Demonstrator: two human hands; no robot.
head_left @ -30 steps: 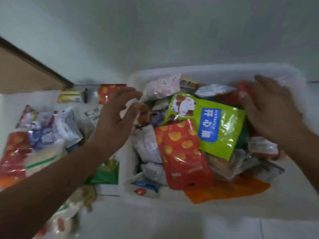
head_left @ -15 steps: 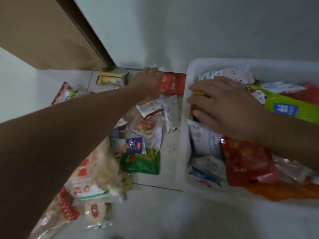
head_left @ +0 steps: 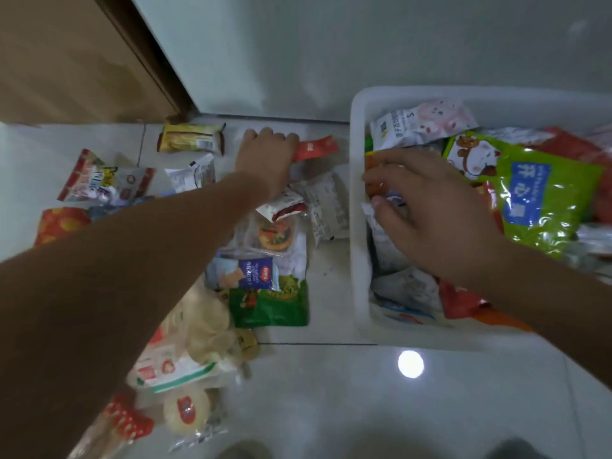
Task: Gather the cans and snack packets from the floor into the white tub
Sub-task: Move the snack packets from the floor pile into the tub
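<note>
The left hand (head_left: 265, 160) reaches to the far floor (head_left: 331, 409). Its fingers curl down over the left end of a red packet (head_left: 318, 147) and grip it. The white mark on that packet is too blurred to read.

The right hand (head_left: 430, 210) lies inside the tub (head_left: 359, 226), by its left wall. Its fingers are loosely spread and nearly straight on the packets, with the fingertips on something orange and the thumb on a white wrapper (head_left: 385, 250). It clasps nothing.

Just right of it in the tub lies a green bag (head_left: 543, 200). Its blue label carries the white characters 开心, turned sideways, and a cartoon animal is printed at its far end. A pink packet (head_left: 427, 122) at the far side has dark print too small to read.

More packets lie on the floor left of the tub:
- a blue sachet (head_left: 245, 273) with a red oval logo and illegible text
- a green packet (head_left: 268, 306) under its near edge
- a yellow packet (head_left: 190, 137) far off by the door (head_left: 66, 61)
- a striped packet (head_left: 102, 180) at far left, its lettering smeared
</note>
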